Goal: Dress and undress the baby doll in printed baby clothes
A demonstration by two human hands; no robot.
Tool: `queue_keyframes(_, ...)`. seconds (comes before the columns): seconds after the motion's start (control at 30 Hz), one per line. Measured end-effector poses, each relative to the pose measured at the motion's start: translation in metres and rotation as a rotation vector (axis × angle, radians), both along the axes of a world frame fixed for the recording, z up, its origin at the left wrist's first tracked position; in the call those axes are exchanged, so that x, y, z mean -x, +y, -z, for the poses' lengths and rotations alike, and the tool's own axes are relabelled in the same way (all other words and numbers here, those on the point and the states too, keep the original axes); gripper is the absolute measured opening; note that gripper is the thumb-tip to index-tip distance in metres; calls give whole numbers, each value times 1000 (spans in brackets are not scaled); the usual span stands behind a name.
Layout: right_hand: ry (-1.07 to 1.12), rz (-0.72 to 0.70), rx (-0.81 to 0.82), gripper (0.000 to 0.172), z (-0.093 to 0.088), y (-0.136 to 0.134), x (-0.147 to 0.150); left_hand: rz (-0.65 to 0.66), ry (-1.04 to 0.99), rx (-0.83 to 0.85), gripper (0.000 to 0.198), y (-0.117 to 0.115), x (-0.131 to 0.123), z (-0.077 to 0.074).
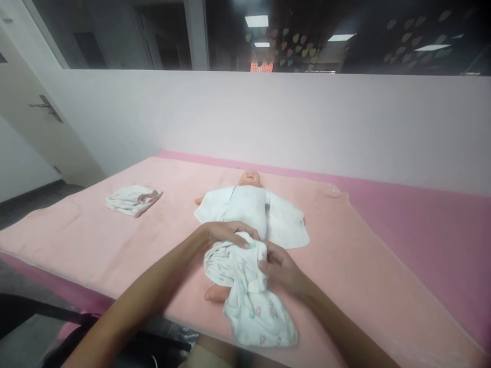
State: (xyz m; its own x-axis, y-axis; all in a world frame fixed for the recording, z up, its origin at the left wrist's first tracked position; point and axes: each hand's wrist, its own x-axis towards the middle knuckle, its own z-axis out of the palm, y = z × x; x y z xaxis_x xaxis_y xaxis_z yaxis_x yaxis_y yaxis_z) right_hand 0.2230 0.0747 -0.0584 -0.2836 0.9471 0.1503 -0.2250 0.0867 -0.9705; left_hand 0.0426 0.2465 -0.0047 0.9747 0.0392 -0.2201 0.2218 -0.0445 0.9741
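Note:
A baby doll [251, 178] lies on its back on the pink blanket, head toward the wall, in an open-spread white top [247, 205]. White printed baby pants [263, 319] are bunched at the doll's legs, one part gathered and the rest hanging toward the blanket's near edge. One bare doll foot [217, 293] sticks out beneath the gathered cloth. My left hand [232, 233] grips the cloth from above, fingers curled at its upper edge. My right hand [283, 267] pinches the right side between thumb and fingers. The doll's other foot is hidden.
A folded white cloth [133, 200] lies on the pink blanket [95, 240] at the left. The blanket covers a pink padded surface [418, 230] against a white wall [268, 117] with a window above. A door [42, 102] stands at the far left.

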Motion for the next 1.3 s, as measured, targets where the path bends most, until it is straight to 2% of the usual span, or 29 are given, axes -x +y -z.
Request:
queue_keyframes(0.13, 108, 89, 71, 36, 5, 5, 1, 129, 77, -100, 46, -3, 7, 4)
queue_keyframes(0.23, 100, 47, 117, 33, 3, 8, -1, 176, 88, -175, 39, -1, 10, 5)
queue_keyframes(0.4, -159, -176, 113, 35, -6, 3, -8, 55, -61, -56, 34, 3, 11, 6)
queue_keyframes(0.5, -191, -241, 136, 40, -8, -1, -13, 4, -34, -13, 35, -1, 10, 6)
queue_keyframes(0.57, -120, -212, 161, 45, -9, -3, -14, -67, 19, -17, 37, -4, 11, 6)
queue_keyframes(0.67, -21, -109, 163, 55, -10, -3, -11, -245, 114, 4, 46, -7, 13, 9)
queue_keyframes(0.73, -40, -88, 154, 56, -11, -3, -8, -284, 102, 65, 49, -7, 13, 11)
queue_keyframes(0.87, -224, -155, 111, 52, -10, -2, -6, -220, -55, 167, 37, -6, 12, 14)
queue_keyframes(0.97, -329, -183, 66, 48, -9, -2, -10, -191, -53, 144, 36, -7, 10, 12)
queue_keyframes(1.07, -200, -219, 95, 52, -8, -2, -14, -117, -12, 69, 40, -8, 8, 8)
queue_keyframes(1.2, 33, -63, 149, 50, -8, 0, -13, 18, 31, -81, 34, -7, 8, 7)
queue_keyframes(1.23, 28, -32, 153, 50, -9, 1, -12, 33, 45, -97, 33, -7, 9, 8)
queue_keyframes(1.3, -39, -17, 148, 49, -11, 1, -10, -34, 34, -95, 32, -6, 9, 9)
